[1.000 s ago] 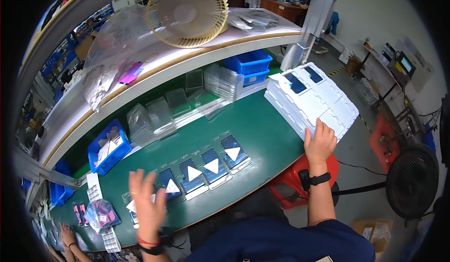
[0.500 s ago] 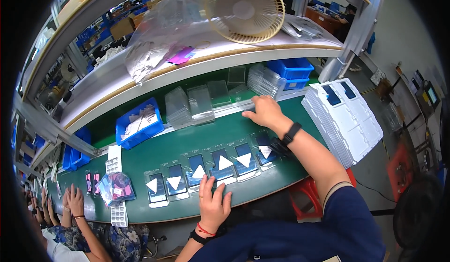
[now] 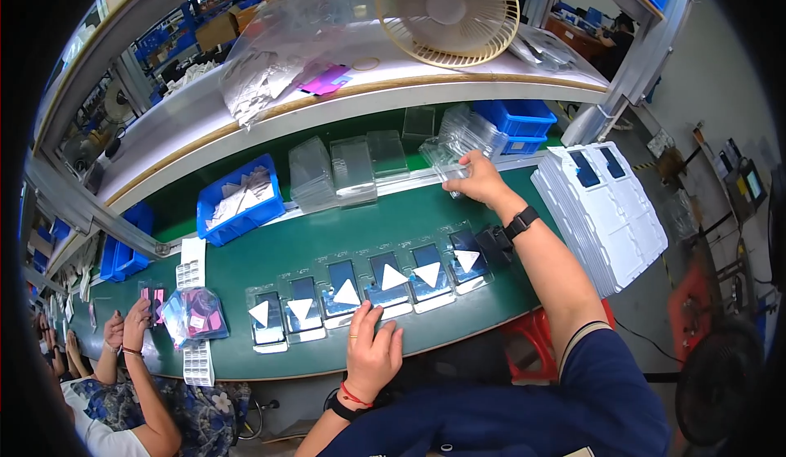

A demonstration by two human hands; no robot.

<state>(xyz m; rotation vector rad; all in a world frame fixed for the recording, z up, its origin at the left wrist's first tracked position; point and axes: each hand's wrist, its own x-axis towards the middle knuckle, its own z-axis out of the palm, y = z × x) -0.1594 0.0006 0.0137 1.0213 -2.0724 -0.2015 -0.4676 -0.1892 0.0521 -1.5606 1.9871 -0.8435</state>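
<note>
My right hand (image 3: 481, 181), with a black watch on its wrist, grips a clear plastic tray (image 3: 444, 162) by its edge, beside a stack of similar clear trays (image 3: 475, 132) at the back of the bench. Closer to me, a row of clear trays holds dark flat screen panels (image 3: 341, 275), each topped by a white triangular piece (image 3: 391, 277). My left hand (image 3: 373, 351) rests at the bench's front edge, just below the middle of that row. Its fingers are loosely stretched and appear to hold nothing.
More clear trays (image 3: 352, 166) stand along the back of the green bench (image 3: 327, 232). A blue bin (image 3: 239, 199) holds white pieces. Stacked white trays (image 3: 610, 211) sit at the right. At the left are a bag of pink pieces (image 3: 196, 314) and a co-worker's hands (image 3: 129, 326).
My right hand has taken hold of a clear tray, which now shows tilted in its fingers. The left hand stays almost in place. The co-worker's hands have come closer together.
</note>
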